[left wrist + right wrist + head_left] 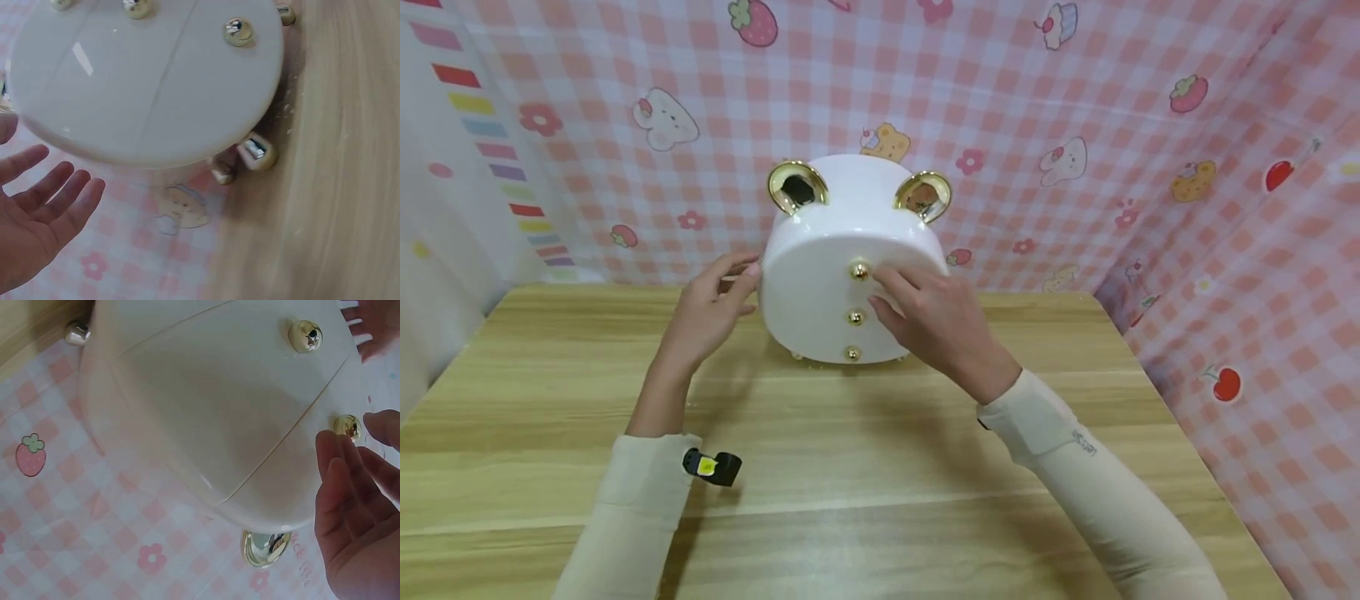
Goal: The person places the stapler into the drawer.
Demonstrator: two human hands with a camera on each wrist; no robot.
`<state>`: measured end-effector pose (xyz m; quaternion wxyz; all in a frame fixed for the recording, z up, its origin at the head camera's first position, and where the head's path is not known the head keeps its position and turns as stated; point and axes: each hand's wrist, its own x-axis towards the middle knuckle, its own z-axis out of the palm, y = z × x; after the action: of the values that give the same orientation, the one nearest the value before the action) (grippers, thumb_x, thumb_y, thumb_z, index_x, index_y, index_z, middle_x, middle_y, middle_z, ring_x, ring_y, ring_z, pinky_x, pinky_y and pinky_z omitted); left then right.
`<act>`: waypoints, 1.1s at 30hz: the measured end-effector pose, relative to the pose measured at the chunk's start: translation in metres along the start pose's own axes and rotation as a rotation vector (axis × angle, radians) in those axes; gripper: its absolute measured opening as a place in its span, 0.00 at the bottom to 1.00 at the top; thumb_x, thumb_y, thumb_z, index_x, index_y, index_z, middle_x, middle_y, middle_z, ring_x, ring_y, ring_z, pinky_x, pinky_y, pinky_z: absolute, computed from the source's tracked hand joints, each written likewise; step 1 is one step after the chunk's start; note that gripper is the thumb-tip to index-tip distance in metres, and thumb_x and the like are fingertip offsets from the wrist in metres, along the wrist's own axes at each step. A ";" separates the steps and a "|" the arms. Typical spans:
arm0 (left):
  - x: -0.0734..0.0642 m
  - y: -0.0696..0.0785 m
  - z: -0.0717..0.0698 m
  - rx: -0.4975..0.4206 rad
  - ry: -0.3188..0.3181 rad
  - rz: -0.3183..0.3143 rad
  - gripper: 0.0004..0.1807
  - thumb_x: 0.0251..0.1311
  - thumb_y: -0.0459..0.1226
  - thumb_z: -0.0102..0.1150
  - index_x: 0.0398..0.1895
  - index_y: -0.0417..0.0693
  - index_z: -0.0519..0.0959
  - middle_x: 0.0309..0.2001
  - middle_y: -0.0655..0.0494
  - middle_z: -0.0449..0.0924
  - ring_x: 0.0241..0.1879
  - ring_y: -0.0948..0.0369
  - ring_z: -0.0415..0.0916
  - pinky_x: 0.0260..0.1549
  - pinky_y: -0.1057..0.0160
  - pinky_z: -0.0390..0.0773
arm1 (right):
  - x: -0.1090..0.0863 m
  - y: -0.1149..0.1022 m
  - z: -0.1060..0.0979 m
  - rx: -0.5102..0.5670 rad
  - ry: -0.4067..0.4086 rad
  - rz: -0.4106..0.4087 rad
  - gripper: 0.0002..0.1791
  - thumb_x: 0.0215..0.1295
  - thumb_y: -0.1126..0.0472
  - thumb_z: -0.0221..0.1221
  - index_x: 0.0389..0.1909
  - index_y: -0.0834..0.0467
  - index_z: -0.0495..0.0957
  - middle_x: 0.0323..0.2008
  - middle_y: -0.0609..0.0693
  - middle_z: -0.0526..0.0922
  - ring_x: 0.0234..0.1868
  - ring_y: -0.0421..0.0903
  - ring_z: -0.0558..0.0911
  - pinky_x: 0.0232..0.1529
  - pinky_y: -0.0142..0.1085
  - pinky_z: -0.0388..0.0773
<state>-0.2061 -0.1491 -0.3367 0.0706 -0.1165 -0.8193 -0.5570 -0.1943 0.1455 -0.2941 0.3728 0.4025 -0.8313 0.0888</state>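
A glossy white box (820, 292) with rounded sides and gold ears stands upright on small gold feet. Down its front run three gold knobs, and thin seams split the front into sections in the wrist views. The right hand (936, 321) is in front of the upper part; its index fingertip is close beside the top knob (860, 269), with the thumb lower and spread from it. At the box's left side is the left hand (703, 312), fingers loosely bent and parted, fingertips right by the edge. In the left wrist view its palm (28, 231) holds nothing.
The box stands toward the back of a wood-grain table (820, 500). Behind it hangs a pink checked cloth (1000, 100) with cartoon prints, which continues along the right side. A black strap (722, 468) sits at the left sleeve cuff.
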 end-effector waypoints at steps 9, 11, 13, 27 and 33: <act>-0.030 0.034 0.004 0.448 0.069 0.275 0.23 0.75 0.45 0.56 0.64 0.41 0.77 0.60 0.40 0.74 0.58 0.42 0.72 0.52 0.39 0.77 | -0.022 -0.007 -0.013 -0.010 -0.011 0.061 0.13 0.72 0.58 0.61 0.48 0.62 0.86 0.40 0.54 0.86 0.40 0.54 0.82 0.40 0.47 0.82; -0.036 0.035 0.009 0.540 0.070 0.346 0.22 0.73 0.43 0.58 0.63 0.39 0.78 0.60 0.38 0.74 0.59 0.40 0.71 0.54 0.38 0.75 | -0.027 -0.010 -0.015 -0.022 -0.028 0.079 0.17 0.74 0.54 0.59 0.51 0.63 0.85 0.45 0.55 0.86 0.44 0.55 0.82 0.44 0.48 0.81; -0.042 0.034 0.011 0.620 0.041 0.376 0.23 0.72 0.44 0.60 0.63 0.39 0.77 0.62 0.37 0.73 0.60 0.39 0.70 0.56 0.37 0.73 | -0.031 -0.012 -0.016 -0.038 -0.047 0.089 0.21 0.76 0.49 0.57 0.55 0.62 0.84 0.50 0.56 0.85 0.49 0.55 0.82 0.47 0.49 0.81; -0.072 0.051 0.014 1.020 -0.209 0.133 0.41 0.73 0.68 0.29 0.81 0.58 0.56 0.80 0.39 0.42 0.77 0.36 0.31 0.71 0.31 0.30 | -0.059 -0.023 -0.017 -0.227 -0.210 0.145 0.53 0.71 0.23 0.22 0.65 0.58 0.77 0.68 0.62 0.72 0.70 0.61 0.69 0.68 0.62 0.64; -0.072 0.051 0.014 1.027 -0.211 0.132 0.41 0.73 0.68 0.27 0.81 0.59 0.55 0.80 0.40 0.41 0.77 0.37 0.30 0.71 0.31 0.30 | -0.064 -0.024 -0.016 -0.215 -0.239 0.178 0.53 0.71 0.23 0.22 0.67 0.57 0.76 0.70 0.61 0.70 0.72 0.60 0.66 0.69 0.62 0.62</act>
<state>-0.1226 -0.1260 -0.3139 0.0706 -0.1737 -0.9802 -0.0635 -0.1422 0.1750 -0.3312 0.3027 0.2928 -0.9069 -0.0163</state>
